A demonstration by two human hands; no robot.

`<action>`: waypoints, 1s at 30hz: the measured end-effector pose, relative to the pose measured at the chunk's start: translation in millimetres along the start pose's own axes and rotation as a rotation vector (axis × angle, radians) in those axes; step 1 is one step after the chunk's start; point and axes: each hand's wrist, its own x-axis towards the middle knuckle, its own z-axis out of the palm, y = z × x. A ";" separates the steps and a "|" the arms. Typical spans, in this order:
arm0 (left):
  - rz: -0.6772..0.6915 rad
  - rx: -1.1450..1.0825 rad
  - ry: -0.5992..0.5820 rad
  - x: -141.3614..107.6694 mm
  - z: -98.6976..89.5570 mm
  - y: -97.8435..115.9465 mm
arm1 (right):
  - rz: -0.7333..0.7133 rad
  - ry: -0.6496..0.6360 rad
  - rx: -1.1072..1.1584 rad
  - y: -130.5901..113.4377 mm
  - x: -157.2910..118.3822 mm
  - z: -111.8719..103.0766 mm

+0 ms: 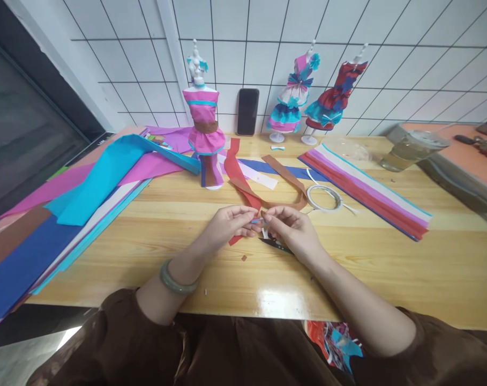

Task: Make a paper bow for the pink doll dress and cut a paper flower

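Observation:
My left hand (233, 226) pinches a small blue and pinkish piece of paper (256, 220) between thumb and fingers. Close against it, my right hand (294, 231) has its thumb and forefinger closed on a tiny brown piece (263, 214); its exact shape is too small to make out. Dark-handled scissors (276, 245) lie on the table, partly hidden under my right hand. Behind my fingers are a red paper strip (243, 187) and a curled brown strip (289, 182). A roll of white double-sided tape (339, 201) lies to the right of them.
A small dress form (205, 126) in pink paper stands behind my hands, with two dressed forms (289, 102) and a phone (248, 111) by the tiled wall. Crepe paper sheets (98, 177) cover the left side. A striped paper stack (364, 190) and a cup (414, 150) are right.

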 end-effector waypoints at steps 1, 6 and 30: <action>0.005 -0.006 0.000 0.1 -0.3 -0.2 | -0.013 0.020 0.002 0.4 0.4 -0.4; 0.007 -0.011 0.006 -0.5 -1.3 -0.9 | -0.080 0.080 -0.015 0.9 1.8 -1.7; 0.085 0.192 0.012 -0.8 0.2 -2.1 | -0.242 -0.058 -0.299 6.0 -1.7 -2.6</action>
